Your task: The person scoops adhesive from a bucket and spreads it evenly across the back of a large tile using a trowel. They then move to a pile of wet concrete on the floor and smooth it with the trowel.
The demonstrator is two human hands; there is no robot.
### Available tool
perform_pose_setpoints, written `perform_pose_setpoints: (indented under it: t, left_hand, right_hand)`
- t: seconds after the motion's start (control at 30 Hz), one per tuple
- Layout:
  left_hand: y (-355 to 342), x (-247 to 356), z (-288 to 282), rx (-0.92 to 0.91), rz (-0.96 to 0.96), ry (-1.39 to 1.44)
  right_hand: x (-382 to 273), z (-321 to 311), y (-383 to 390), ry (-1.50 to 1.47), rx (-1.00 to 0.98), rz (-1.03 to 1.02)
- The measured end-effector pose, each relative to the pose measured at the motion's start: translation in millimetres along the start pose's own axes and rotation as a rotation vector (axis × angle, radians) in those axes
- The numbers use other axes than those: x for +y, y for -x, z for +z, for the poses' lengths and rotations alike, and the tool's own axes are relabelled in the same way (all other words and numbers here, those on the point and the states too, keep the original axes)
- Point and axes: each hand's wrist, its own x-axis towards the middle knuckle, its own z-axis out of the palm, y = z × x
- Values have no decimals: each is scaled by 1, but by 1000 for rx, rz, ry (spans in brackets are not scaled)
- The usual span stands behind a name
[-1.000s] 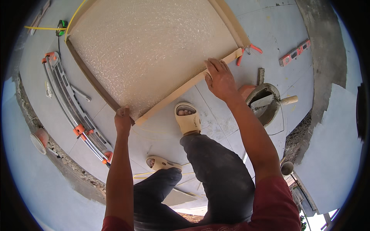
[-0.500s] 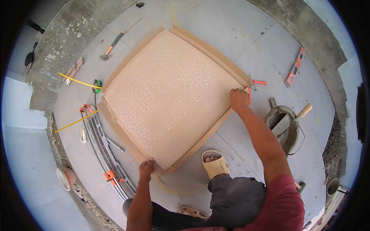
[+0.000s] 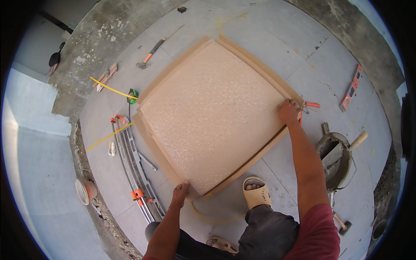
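A large square beige panel point(image 3: 216, 112) with a glossy, speckled surface lies on the floor, framed by brown cardboard flaps point(image 3: 262, 74) along its sides. At its near-left corner my left hand point(image 3: 180, 192) has its fingers closed on the cardboard edge. My right hand point(image 3: 289, 112) is closed over the cardboard at the right corner, its fingertips partly hidden. Just beyond that hand lie red-handled pliers point(image 3: 310, 105), partly covered by the corner. A dark gap shows along the near-right edge, between the panel and its flap.
On the left are a tile cutter point(image 3: 136, 173), a green tape measure point(image 3: 132, 95) with yellow tape, and a hammer point(image 3: 151, 53). A mortar bucket point(image 3: 344, 171) with a trowel point(image 3: 333, 157) stands right, below a red level point(image 3: 351, 88). My sandalled foot point(image 3: 256, 193) is near the panel.
The whole view has shifted, so the floor and tools sit farther right and slightly lower. Both hands stay at the same corners. The gap by the near-right flap looks wider and darker.
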Motion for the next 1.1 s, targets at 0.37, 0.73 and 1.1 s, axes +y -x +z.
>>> perform_pose_setpoints:
  t: [0.37, 0.73, 1.1]
  left_hand:
    - [-3, -5, -10, -13, -5, 172]
    - [6, -1, -20, 62, -32, 114]
    - [-8, 41, -51, 67, -124, -716]
  right_hand:
    - [57, 40, -68, 240, -24, -399]
    - [46, 57, 40, -43, 70, 96]
    - [64, 41, 114, -112, -54, 67]
